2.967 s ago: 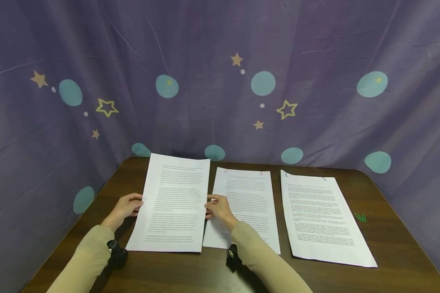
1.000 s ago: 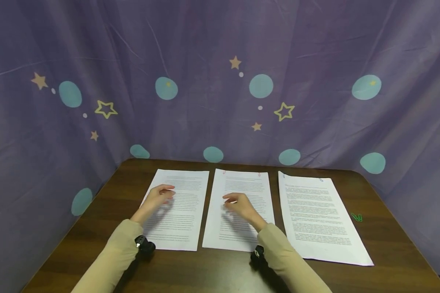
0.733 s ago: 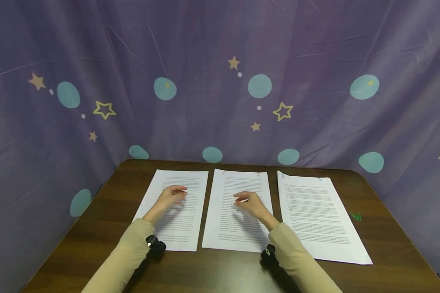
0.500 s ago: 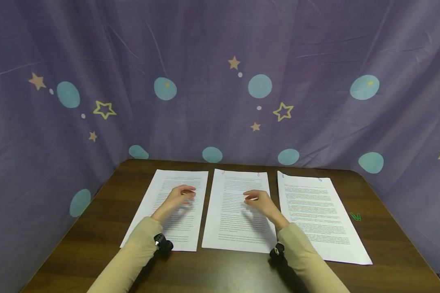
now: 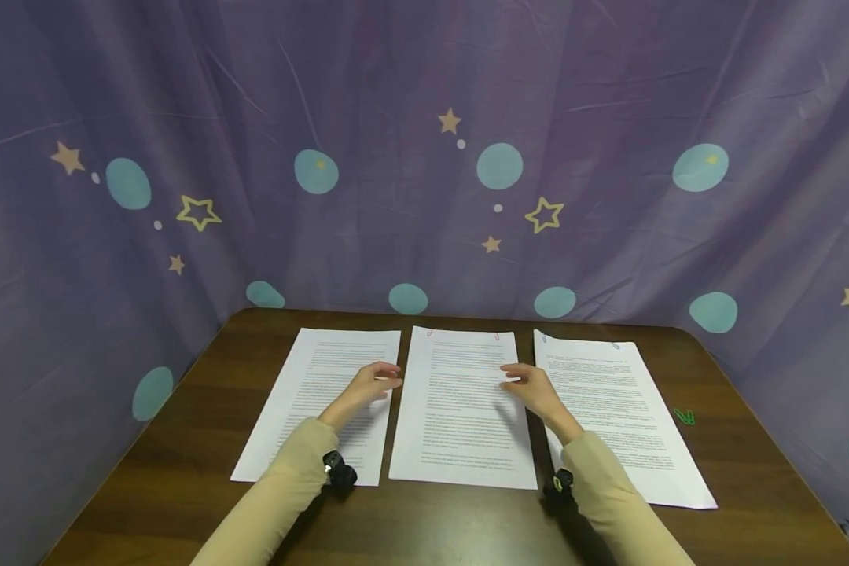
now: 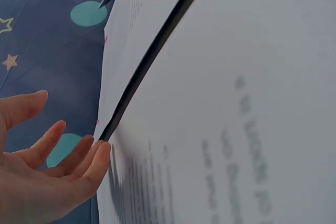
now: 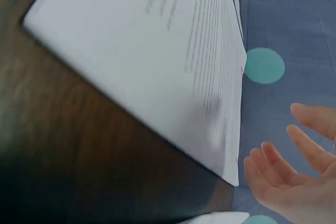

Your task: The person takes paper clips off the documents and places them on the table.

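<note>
Three printed paper stacks lie side by side on the brown table. Over the right edge of the left stack hovers my left hand, fingers loosely bent and holding nothing. The middle stack, with pink clips at its top corners, lies between my hands. My right hand is above the gap between the middle stack and the right stack, which has blue clips. Both wrist views show empty, spread fingers, the left hand and the right hand alike.
Green paper clips lie on the table to the right of the right stack. A purple curtain with stars and dots hangs behind the table and along its sides.
The left stack, earlier held upright between both hands, now lies flat and released. Both hands have since moved rightward above the papers.
</note>
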`<state>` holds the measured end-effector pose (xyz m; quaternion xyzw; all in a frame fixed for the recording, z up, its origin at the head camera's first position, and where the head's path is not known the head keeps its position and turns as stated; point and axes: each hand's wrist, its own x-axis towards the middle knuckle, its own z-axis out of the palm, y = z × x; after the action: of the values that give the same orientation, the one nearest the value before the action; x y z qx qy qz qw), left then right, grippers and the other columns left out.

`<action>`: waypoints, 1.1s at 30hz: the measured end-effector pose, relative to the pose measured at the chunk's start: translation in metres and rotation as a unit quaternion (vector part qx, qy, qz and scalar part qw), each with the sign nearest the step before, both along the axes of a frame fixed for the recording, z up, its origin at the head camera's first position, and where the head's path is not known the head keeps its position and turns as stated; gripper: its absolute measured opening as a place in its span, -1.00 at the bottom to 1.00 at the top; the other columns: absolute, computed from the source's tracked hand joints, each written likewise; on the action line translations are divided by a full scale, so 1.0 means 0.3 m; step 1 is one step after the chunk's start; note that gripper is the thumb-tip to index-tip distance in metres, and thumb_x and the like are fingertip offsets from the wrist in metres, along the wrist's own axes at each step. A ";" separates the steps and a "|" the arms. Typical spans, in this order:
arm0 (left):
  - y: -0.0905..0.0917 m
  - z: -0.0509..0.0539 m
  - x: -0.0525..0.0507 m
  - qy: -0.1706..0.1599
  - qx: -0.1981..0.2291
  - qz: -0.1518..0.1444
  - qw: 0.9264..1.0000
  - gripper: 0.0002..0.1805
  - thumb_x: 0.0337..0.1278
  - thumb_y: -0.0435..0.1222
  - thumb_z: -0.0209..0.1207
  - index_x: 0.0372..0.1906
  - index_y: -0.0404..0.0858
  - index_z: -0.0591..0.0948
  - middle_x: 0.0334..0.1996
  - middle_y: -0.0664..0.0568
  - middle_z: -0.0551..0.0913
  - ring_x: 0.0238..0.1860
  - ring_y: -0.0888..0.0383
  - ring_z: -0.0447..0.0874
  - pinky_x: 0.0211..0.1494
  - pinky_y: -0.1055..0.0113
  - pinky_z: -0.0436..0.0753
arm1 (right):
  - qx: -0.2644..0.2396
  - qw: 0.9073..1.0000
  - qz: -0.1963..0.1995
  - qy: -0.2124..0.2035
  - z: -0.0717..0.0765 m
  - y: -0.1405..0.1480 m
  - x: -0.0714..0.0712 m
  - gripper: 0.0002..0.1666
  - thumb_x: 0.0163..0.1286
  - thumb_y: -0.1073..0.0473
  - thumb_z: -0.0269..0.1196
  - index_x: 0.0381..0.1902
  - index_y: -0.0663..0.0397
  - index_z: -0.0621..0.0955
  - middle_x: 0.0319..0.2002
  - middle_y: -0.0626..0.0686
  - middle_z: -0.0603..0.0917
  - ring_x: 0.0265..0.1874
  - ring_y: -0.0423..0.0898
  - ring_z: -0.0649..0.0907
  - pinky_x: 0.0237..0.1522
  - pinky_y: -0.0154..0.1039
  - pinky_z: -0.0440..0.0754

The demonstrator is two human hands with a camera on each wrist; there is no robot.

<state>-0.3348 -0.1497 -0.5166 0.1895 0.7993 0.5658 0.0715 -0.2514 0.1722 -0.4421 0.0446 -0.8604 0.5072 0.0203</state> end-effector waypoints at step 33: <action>0.144 0.216 0.168 -0.076 -0.053 0.047 0.995 -0.56 0.08 -0.41 0.00 0.07 -0.58 0.33 0.07 -0.42 0.34 0.10 -0.22 0.33 0.13 0.07 0.36 | -0.014 0.994 -0.001 -0.110 -0.043 0.077 0.020 -0.43 0.22 0.28 0.11 0.16 0.43 0.28 0.15 0.40 0.30 0.12 0.24 0.34 0.11 0.04 0.31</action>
<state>-0.2844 -0.1066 -0.4517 0.1042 0.8285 0.5381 0.1150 -0.2454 0.1952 -0.4550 -0.0122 -0.8502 0.5212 -0.0733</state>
